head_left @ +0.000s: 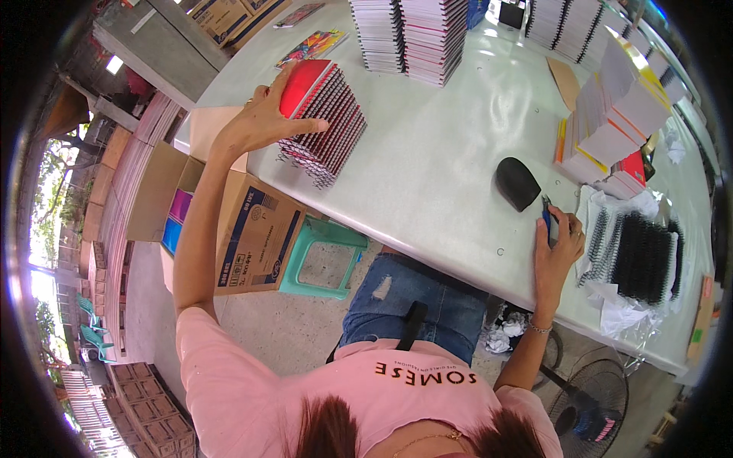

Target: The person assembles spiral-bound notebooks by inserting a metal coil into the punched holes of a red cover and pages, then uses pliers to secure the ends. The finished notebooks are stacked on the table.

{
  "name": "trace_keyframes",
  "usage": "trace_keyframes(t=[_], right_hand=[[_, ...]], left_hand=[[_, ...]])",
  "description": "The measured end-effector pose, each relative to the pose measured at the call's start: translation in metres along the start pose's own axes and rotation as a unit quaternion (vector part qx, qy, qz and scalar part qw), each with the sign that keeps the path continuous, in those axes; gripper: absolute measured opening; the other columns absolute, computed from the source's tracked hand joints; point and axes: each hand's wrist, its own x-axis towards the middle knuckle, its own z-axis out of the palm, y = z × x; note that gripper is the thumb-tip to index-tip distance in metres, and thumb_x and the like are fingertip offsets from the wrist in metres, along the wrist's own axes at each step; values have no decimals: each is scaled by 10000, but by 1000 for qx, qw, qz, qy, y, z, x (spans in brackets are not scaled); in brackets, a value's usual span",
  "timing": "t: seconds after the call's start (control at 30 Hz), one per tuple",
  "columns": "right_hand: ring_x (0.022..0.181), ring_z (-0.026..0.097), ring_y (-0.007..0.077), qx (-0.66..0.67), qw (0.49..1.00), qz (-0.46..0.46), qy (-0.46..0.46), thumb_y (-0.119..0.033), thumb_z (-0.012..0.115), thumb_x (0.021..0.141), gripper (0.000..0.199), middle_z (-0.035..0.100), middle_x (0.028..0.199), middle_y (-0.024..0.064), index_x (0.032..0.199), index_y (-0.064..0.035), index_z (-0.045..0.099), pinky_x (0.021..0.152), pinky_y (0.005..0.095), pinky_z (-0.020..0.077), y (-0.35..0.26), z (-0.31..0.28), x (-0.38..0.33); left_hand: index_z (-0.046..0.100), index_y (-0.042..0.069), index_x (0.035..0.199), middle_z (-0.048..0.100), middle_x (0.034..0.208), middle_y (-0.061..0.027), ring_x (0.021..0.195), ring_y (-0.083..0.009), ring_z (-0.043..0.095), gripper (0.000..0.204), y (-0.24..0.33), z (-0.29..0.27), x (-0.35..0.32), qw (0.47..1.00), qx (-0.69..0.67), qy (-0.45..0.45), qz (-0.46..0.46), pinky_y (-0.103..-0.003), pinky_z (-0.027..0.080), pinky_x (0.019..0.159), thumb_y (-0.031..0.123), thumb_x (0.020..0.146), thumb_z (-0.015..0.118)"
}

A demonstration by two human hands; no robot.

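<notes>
At the table's left side my left hand grips a stack of red-covered spiral notebooks, thumb along the coil side and fingers over the red top cover. The coils face me, and some loose wire ends stick out at the bottom. On the right, my right hand rests on the table, its fingers closed around a small blue-handled tool with a dark tip, probably pliers. Just beyond that hand lies a black rounded object, like a mouse-shaped pad.
Black plastic binding coils lie on paper at the right. Tall notebook stacks stand at the back, others at the right. An open carton and a green stool sit below the table edge; a fan stands lower right.
</notes>
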Motion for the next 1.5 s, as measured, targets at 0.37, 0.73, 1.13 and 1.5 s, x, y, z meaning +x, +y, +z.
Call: trace_keyframes(t=[0.37, 0.73, 1.13, 1.5], right_hand=[[1201, 472, 324, 20, 1000, 10, -8, -250, 678, 910, 336, 537, 1223, 133, 1229, -158, 631, 1094, 472, 282, 2, -2, 0], [1225, 450, 317, 39, 999, 29, -9, -261, 689, 896, 327, 536, 1241, 115, 1207, -165, 652, 1098, 481, 275, 5, 1, 1], [1205, 447, 308, 47, 999, 25, 7, -250, 693, 885, 325, 518, 1232, 103, 1198, -176, 650, 1093, 491, 278, 8, 3, 0], [1175, 461, 331, 74, 997, 22, -3, -228, 724, 844, 328, 535, 1203, 116, 1163, -175, 667, 1040, 497, 310, 3, 5, 2]], left_hand=[[103, 289, 1605, 412, 1414, -335, 1318, -486, 429, 1222, 14, -13, 2, 998, -1, -50, -38, -557, 382, 1103, 551, 643, 809], [119, 290, 1607, 469, 1293, -321, 1219, -481, 530, 1240, 2, -13, 6, 999, 12, -35, 15, -527, 452, 1044, 619, 622, 797], [74, 263, 1611, 331, 1440, -381, 1386, -503, 344, 1322, -6, -14, 11, 999, 15, -50, 6, -533, 343, 1143, 811, 602, 728], [356, 123, 1542, 398, 1493, -204, 1402, -355, 371, 781, 94, -55, -19, 979, -29, 81, 186, -448, 263, 1177, 500, 917, 634]])
